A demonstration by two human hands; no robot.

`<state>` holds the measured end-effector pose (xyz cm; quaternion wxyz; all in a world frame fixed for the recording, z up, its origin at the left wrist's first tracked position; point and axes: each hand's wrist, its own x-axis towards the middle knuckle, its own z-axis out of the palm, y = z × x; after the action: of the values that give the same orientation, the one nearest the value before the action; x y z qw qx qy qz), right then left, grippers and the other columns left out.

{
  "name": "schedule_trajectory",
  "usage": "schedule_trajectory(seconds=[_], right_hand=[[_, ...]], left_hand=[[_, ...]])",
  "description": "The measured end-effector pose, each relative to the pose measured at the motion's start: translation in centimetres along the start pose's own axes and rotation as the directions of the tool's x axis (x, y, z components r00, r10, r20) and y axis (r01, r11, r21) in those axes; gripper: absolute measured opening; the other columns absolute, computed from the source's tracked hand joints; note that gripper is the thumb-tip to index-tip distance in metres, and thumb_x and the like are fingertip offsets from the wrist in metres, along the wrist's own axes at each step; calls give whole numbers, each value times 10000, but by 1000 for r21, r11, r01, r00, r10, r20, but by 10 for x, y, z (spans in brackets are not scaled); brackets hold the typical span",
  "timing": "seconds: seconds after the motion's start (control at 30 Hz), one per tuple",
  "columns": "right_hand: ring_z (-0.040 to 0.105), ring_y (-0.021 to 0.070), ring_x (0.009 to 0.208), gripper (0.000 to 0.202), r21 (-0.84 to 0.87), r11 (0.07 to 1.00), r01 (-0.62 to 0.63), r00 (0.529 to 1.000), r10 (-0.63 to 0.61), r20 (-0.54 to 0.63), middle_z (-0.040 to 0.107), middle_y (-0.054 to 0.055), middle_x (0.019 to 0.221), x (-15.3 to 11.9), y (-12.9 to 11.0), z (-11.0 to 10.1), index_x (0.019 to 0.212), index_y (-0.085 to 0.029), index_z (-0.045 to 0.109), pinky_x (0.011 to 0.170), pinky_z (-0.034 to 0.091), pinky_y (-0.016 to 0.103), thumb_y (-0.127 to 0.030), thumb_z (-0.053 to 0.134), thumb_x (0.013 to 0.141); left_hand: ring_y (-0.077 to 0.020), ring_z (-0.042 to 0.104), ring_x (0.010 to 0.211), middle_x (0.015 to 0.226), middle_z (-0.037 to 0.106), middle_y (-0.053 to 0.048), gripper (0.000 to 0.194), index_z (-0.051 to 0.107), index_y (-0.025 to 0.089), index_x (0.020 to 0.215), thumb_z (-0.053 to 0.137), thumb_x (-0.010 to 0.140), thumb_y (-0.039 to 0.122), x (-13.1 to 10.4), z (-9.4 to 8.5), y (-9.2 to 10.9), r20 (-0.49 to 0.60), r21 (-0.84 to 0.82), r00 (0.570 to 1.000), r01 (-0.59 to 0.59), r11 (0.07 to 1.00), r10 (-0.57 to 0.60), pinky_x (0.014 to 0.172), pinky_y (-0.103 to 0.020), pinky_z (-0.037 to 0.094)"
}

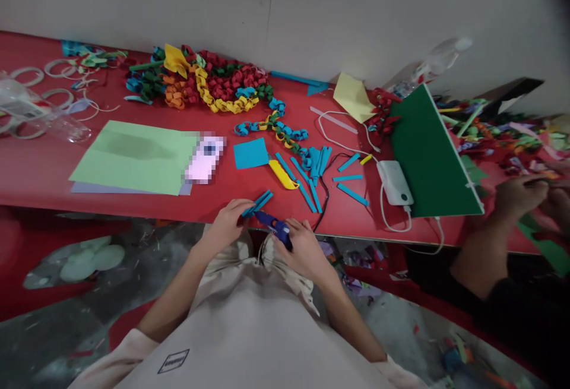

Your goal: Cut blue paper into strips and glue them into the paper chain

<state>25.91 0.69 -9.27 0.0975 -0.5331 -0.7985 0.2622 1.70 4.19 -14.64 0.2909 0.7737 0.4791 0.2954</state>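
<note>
My left hand (pixel 230 223) is closed on some blue paper strips (pixel 262 201) at the table's front edge. In my right hand (pixel 303 245) is a dark blue glue gun (pixel 276 227), its tip pointing left close to the strips. Behind my hands lie a yellow cutter (pixel 283 175), a blue paper square (pixel 251 154) and more loose blue strips (pixel 350 178). A paper chain (pixel 271 125) of blue, yellow and green links runs back to a heap of colourful chains (pixel 227 80).
Light green sheets (pixel 133 157) and a pink phone (pixel 205 163) lie left. A white power bank (pixel 394 182) with cables sits by a standing green board (pixel 431 157). Plastic bottles (pixel 40 110) and tape rolls (pixel 57 99) are far left. Another person's hands (pixel 521 196) work at right.
</note>
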Motion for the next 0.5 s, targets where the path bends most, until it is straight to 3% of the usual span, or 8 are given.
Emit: schedule_trajectory(seconds=[0.5], right_hand=[[656, 238, 993, 251, -20, 999, -41, 997, 42, 68, 715, 79, 1014, 1, -5, 1, 971, -187, 641, 935, 376, 371, -369, 482, 1037]], left_hand=[[-226, 650, 1197, 1280, 670, -97, 497, 645, 209, 1261, 586, 813, 5, 0, 0, -1, 26, -69, 999, 23, 997, -21, 1052, -423, 563]])
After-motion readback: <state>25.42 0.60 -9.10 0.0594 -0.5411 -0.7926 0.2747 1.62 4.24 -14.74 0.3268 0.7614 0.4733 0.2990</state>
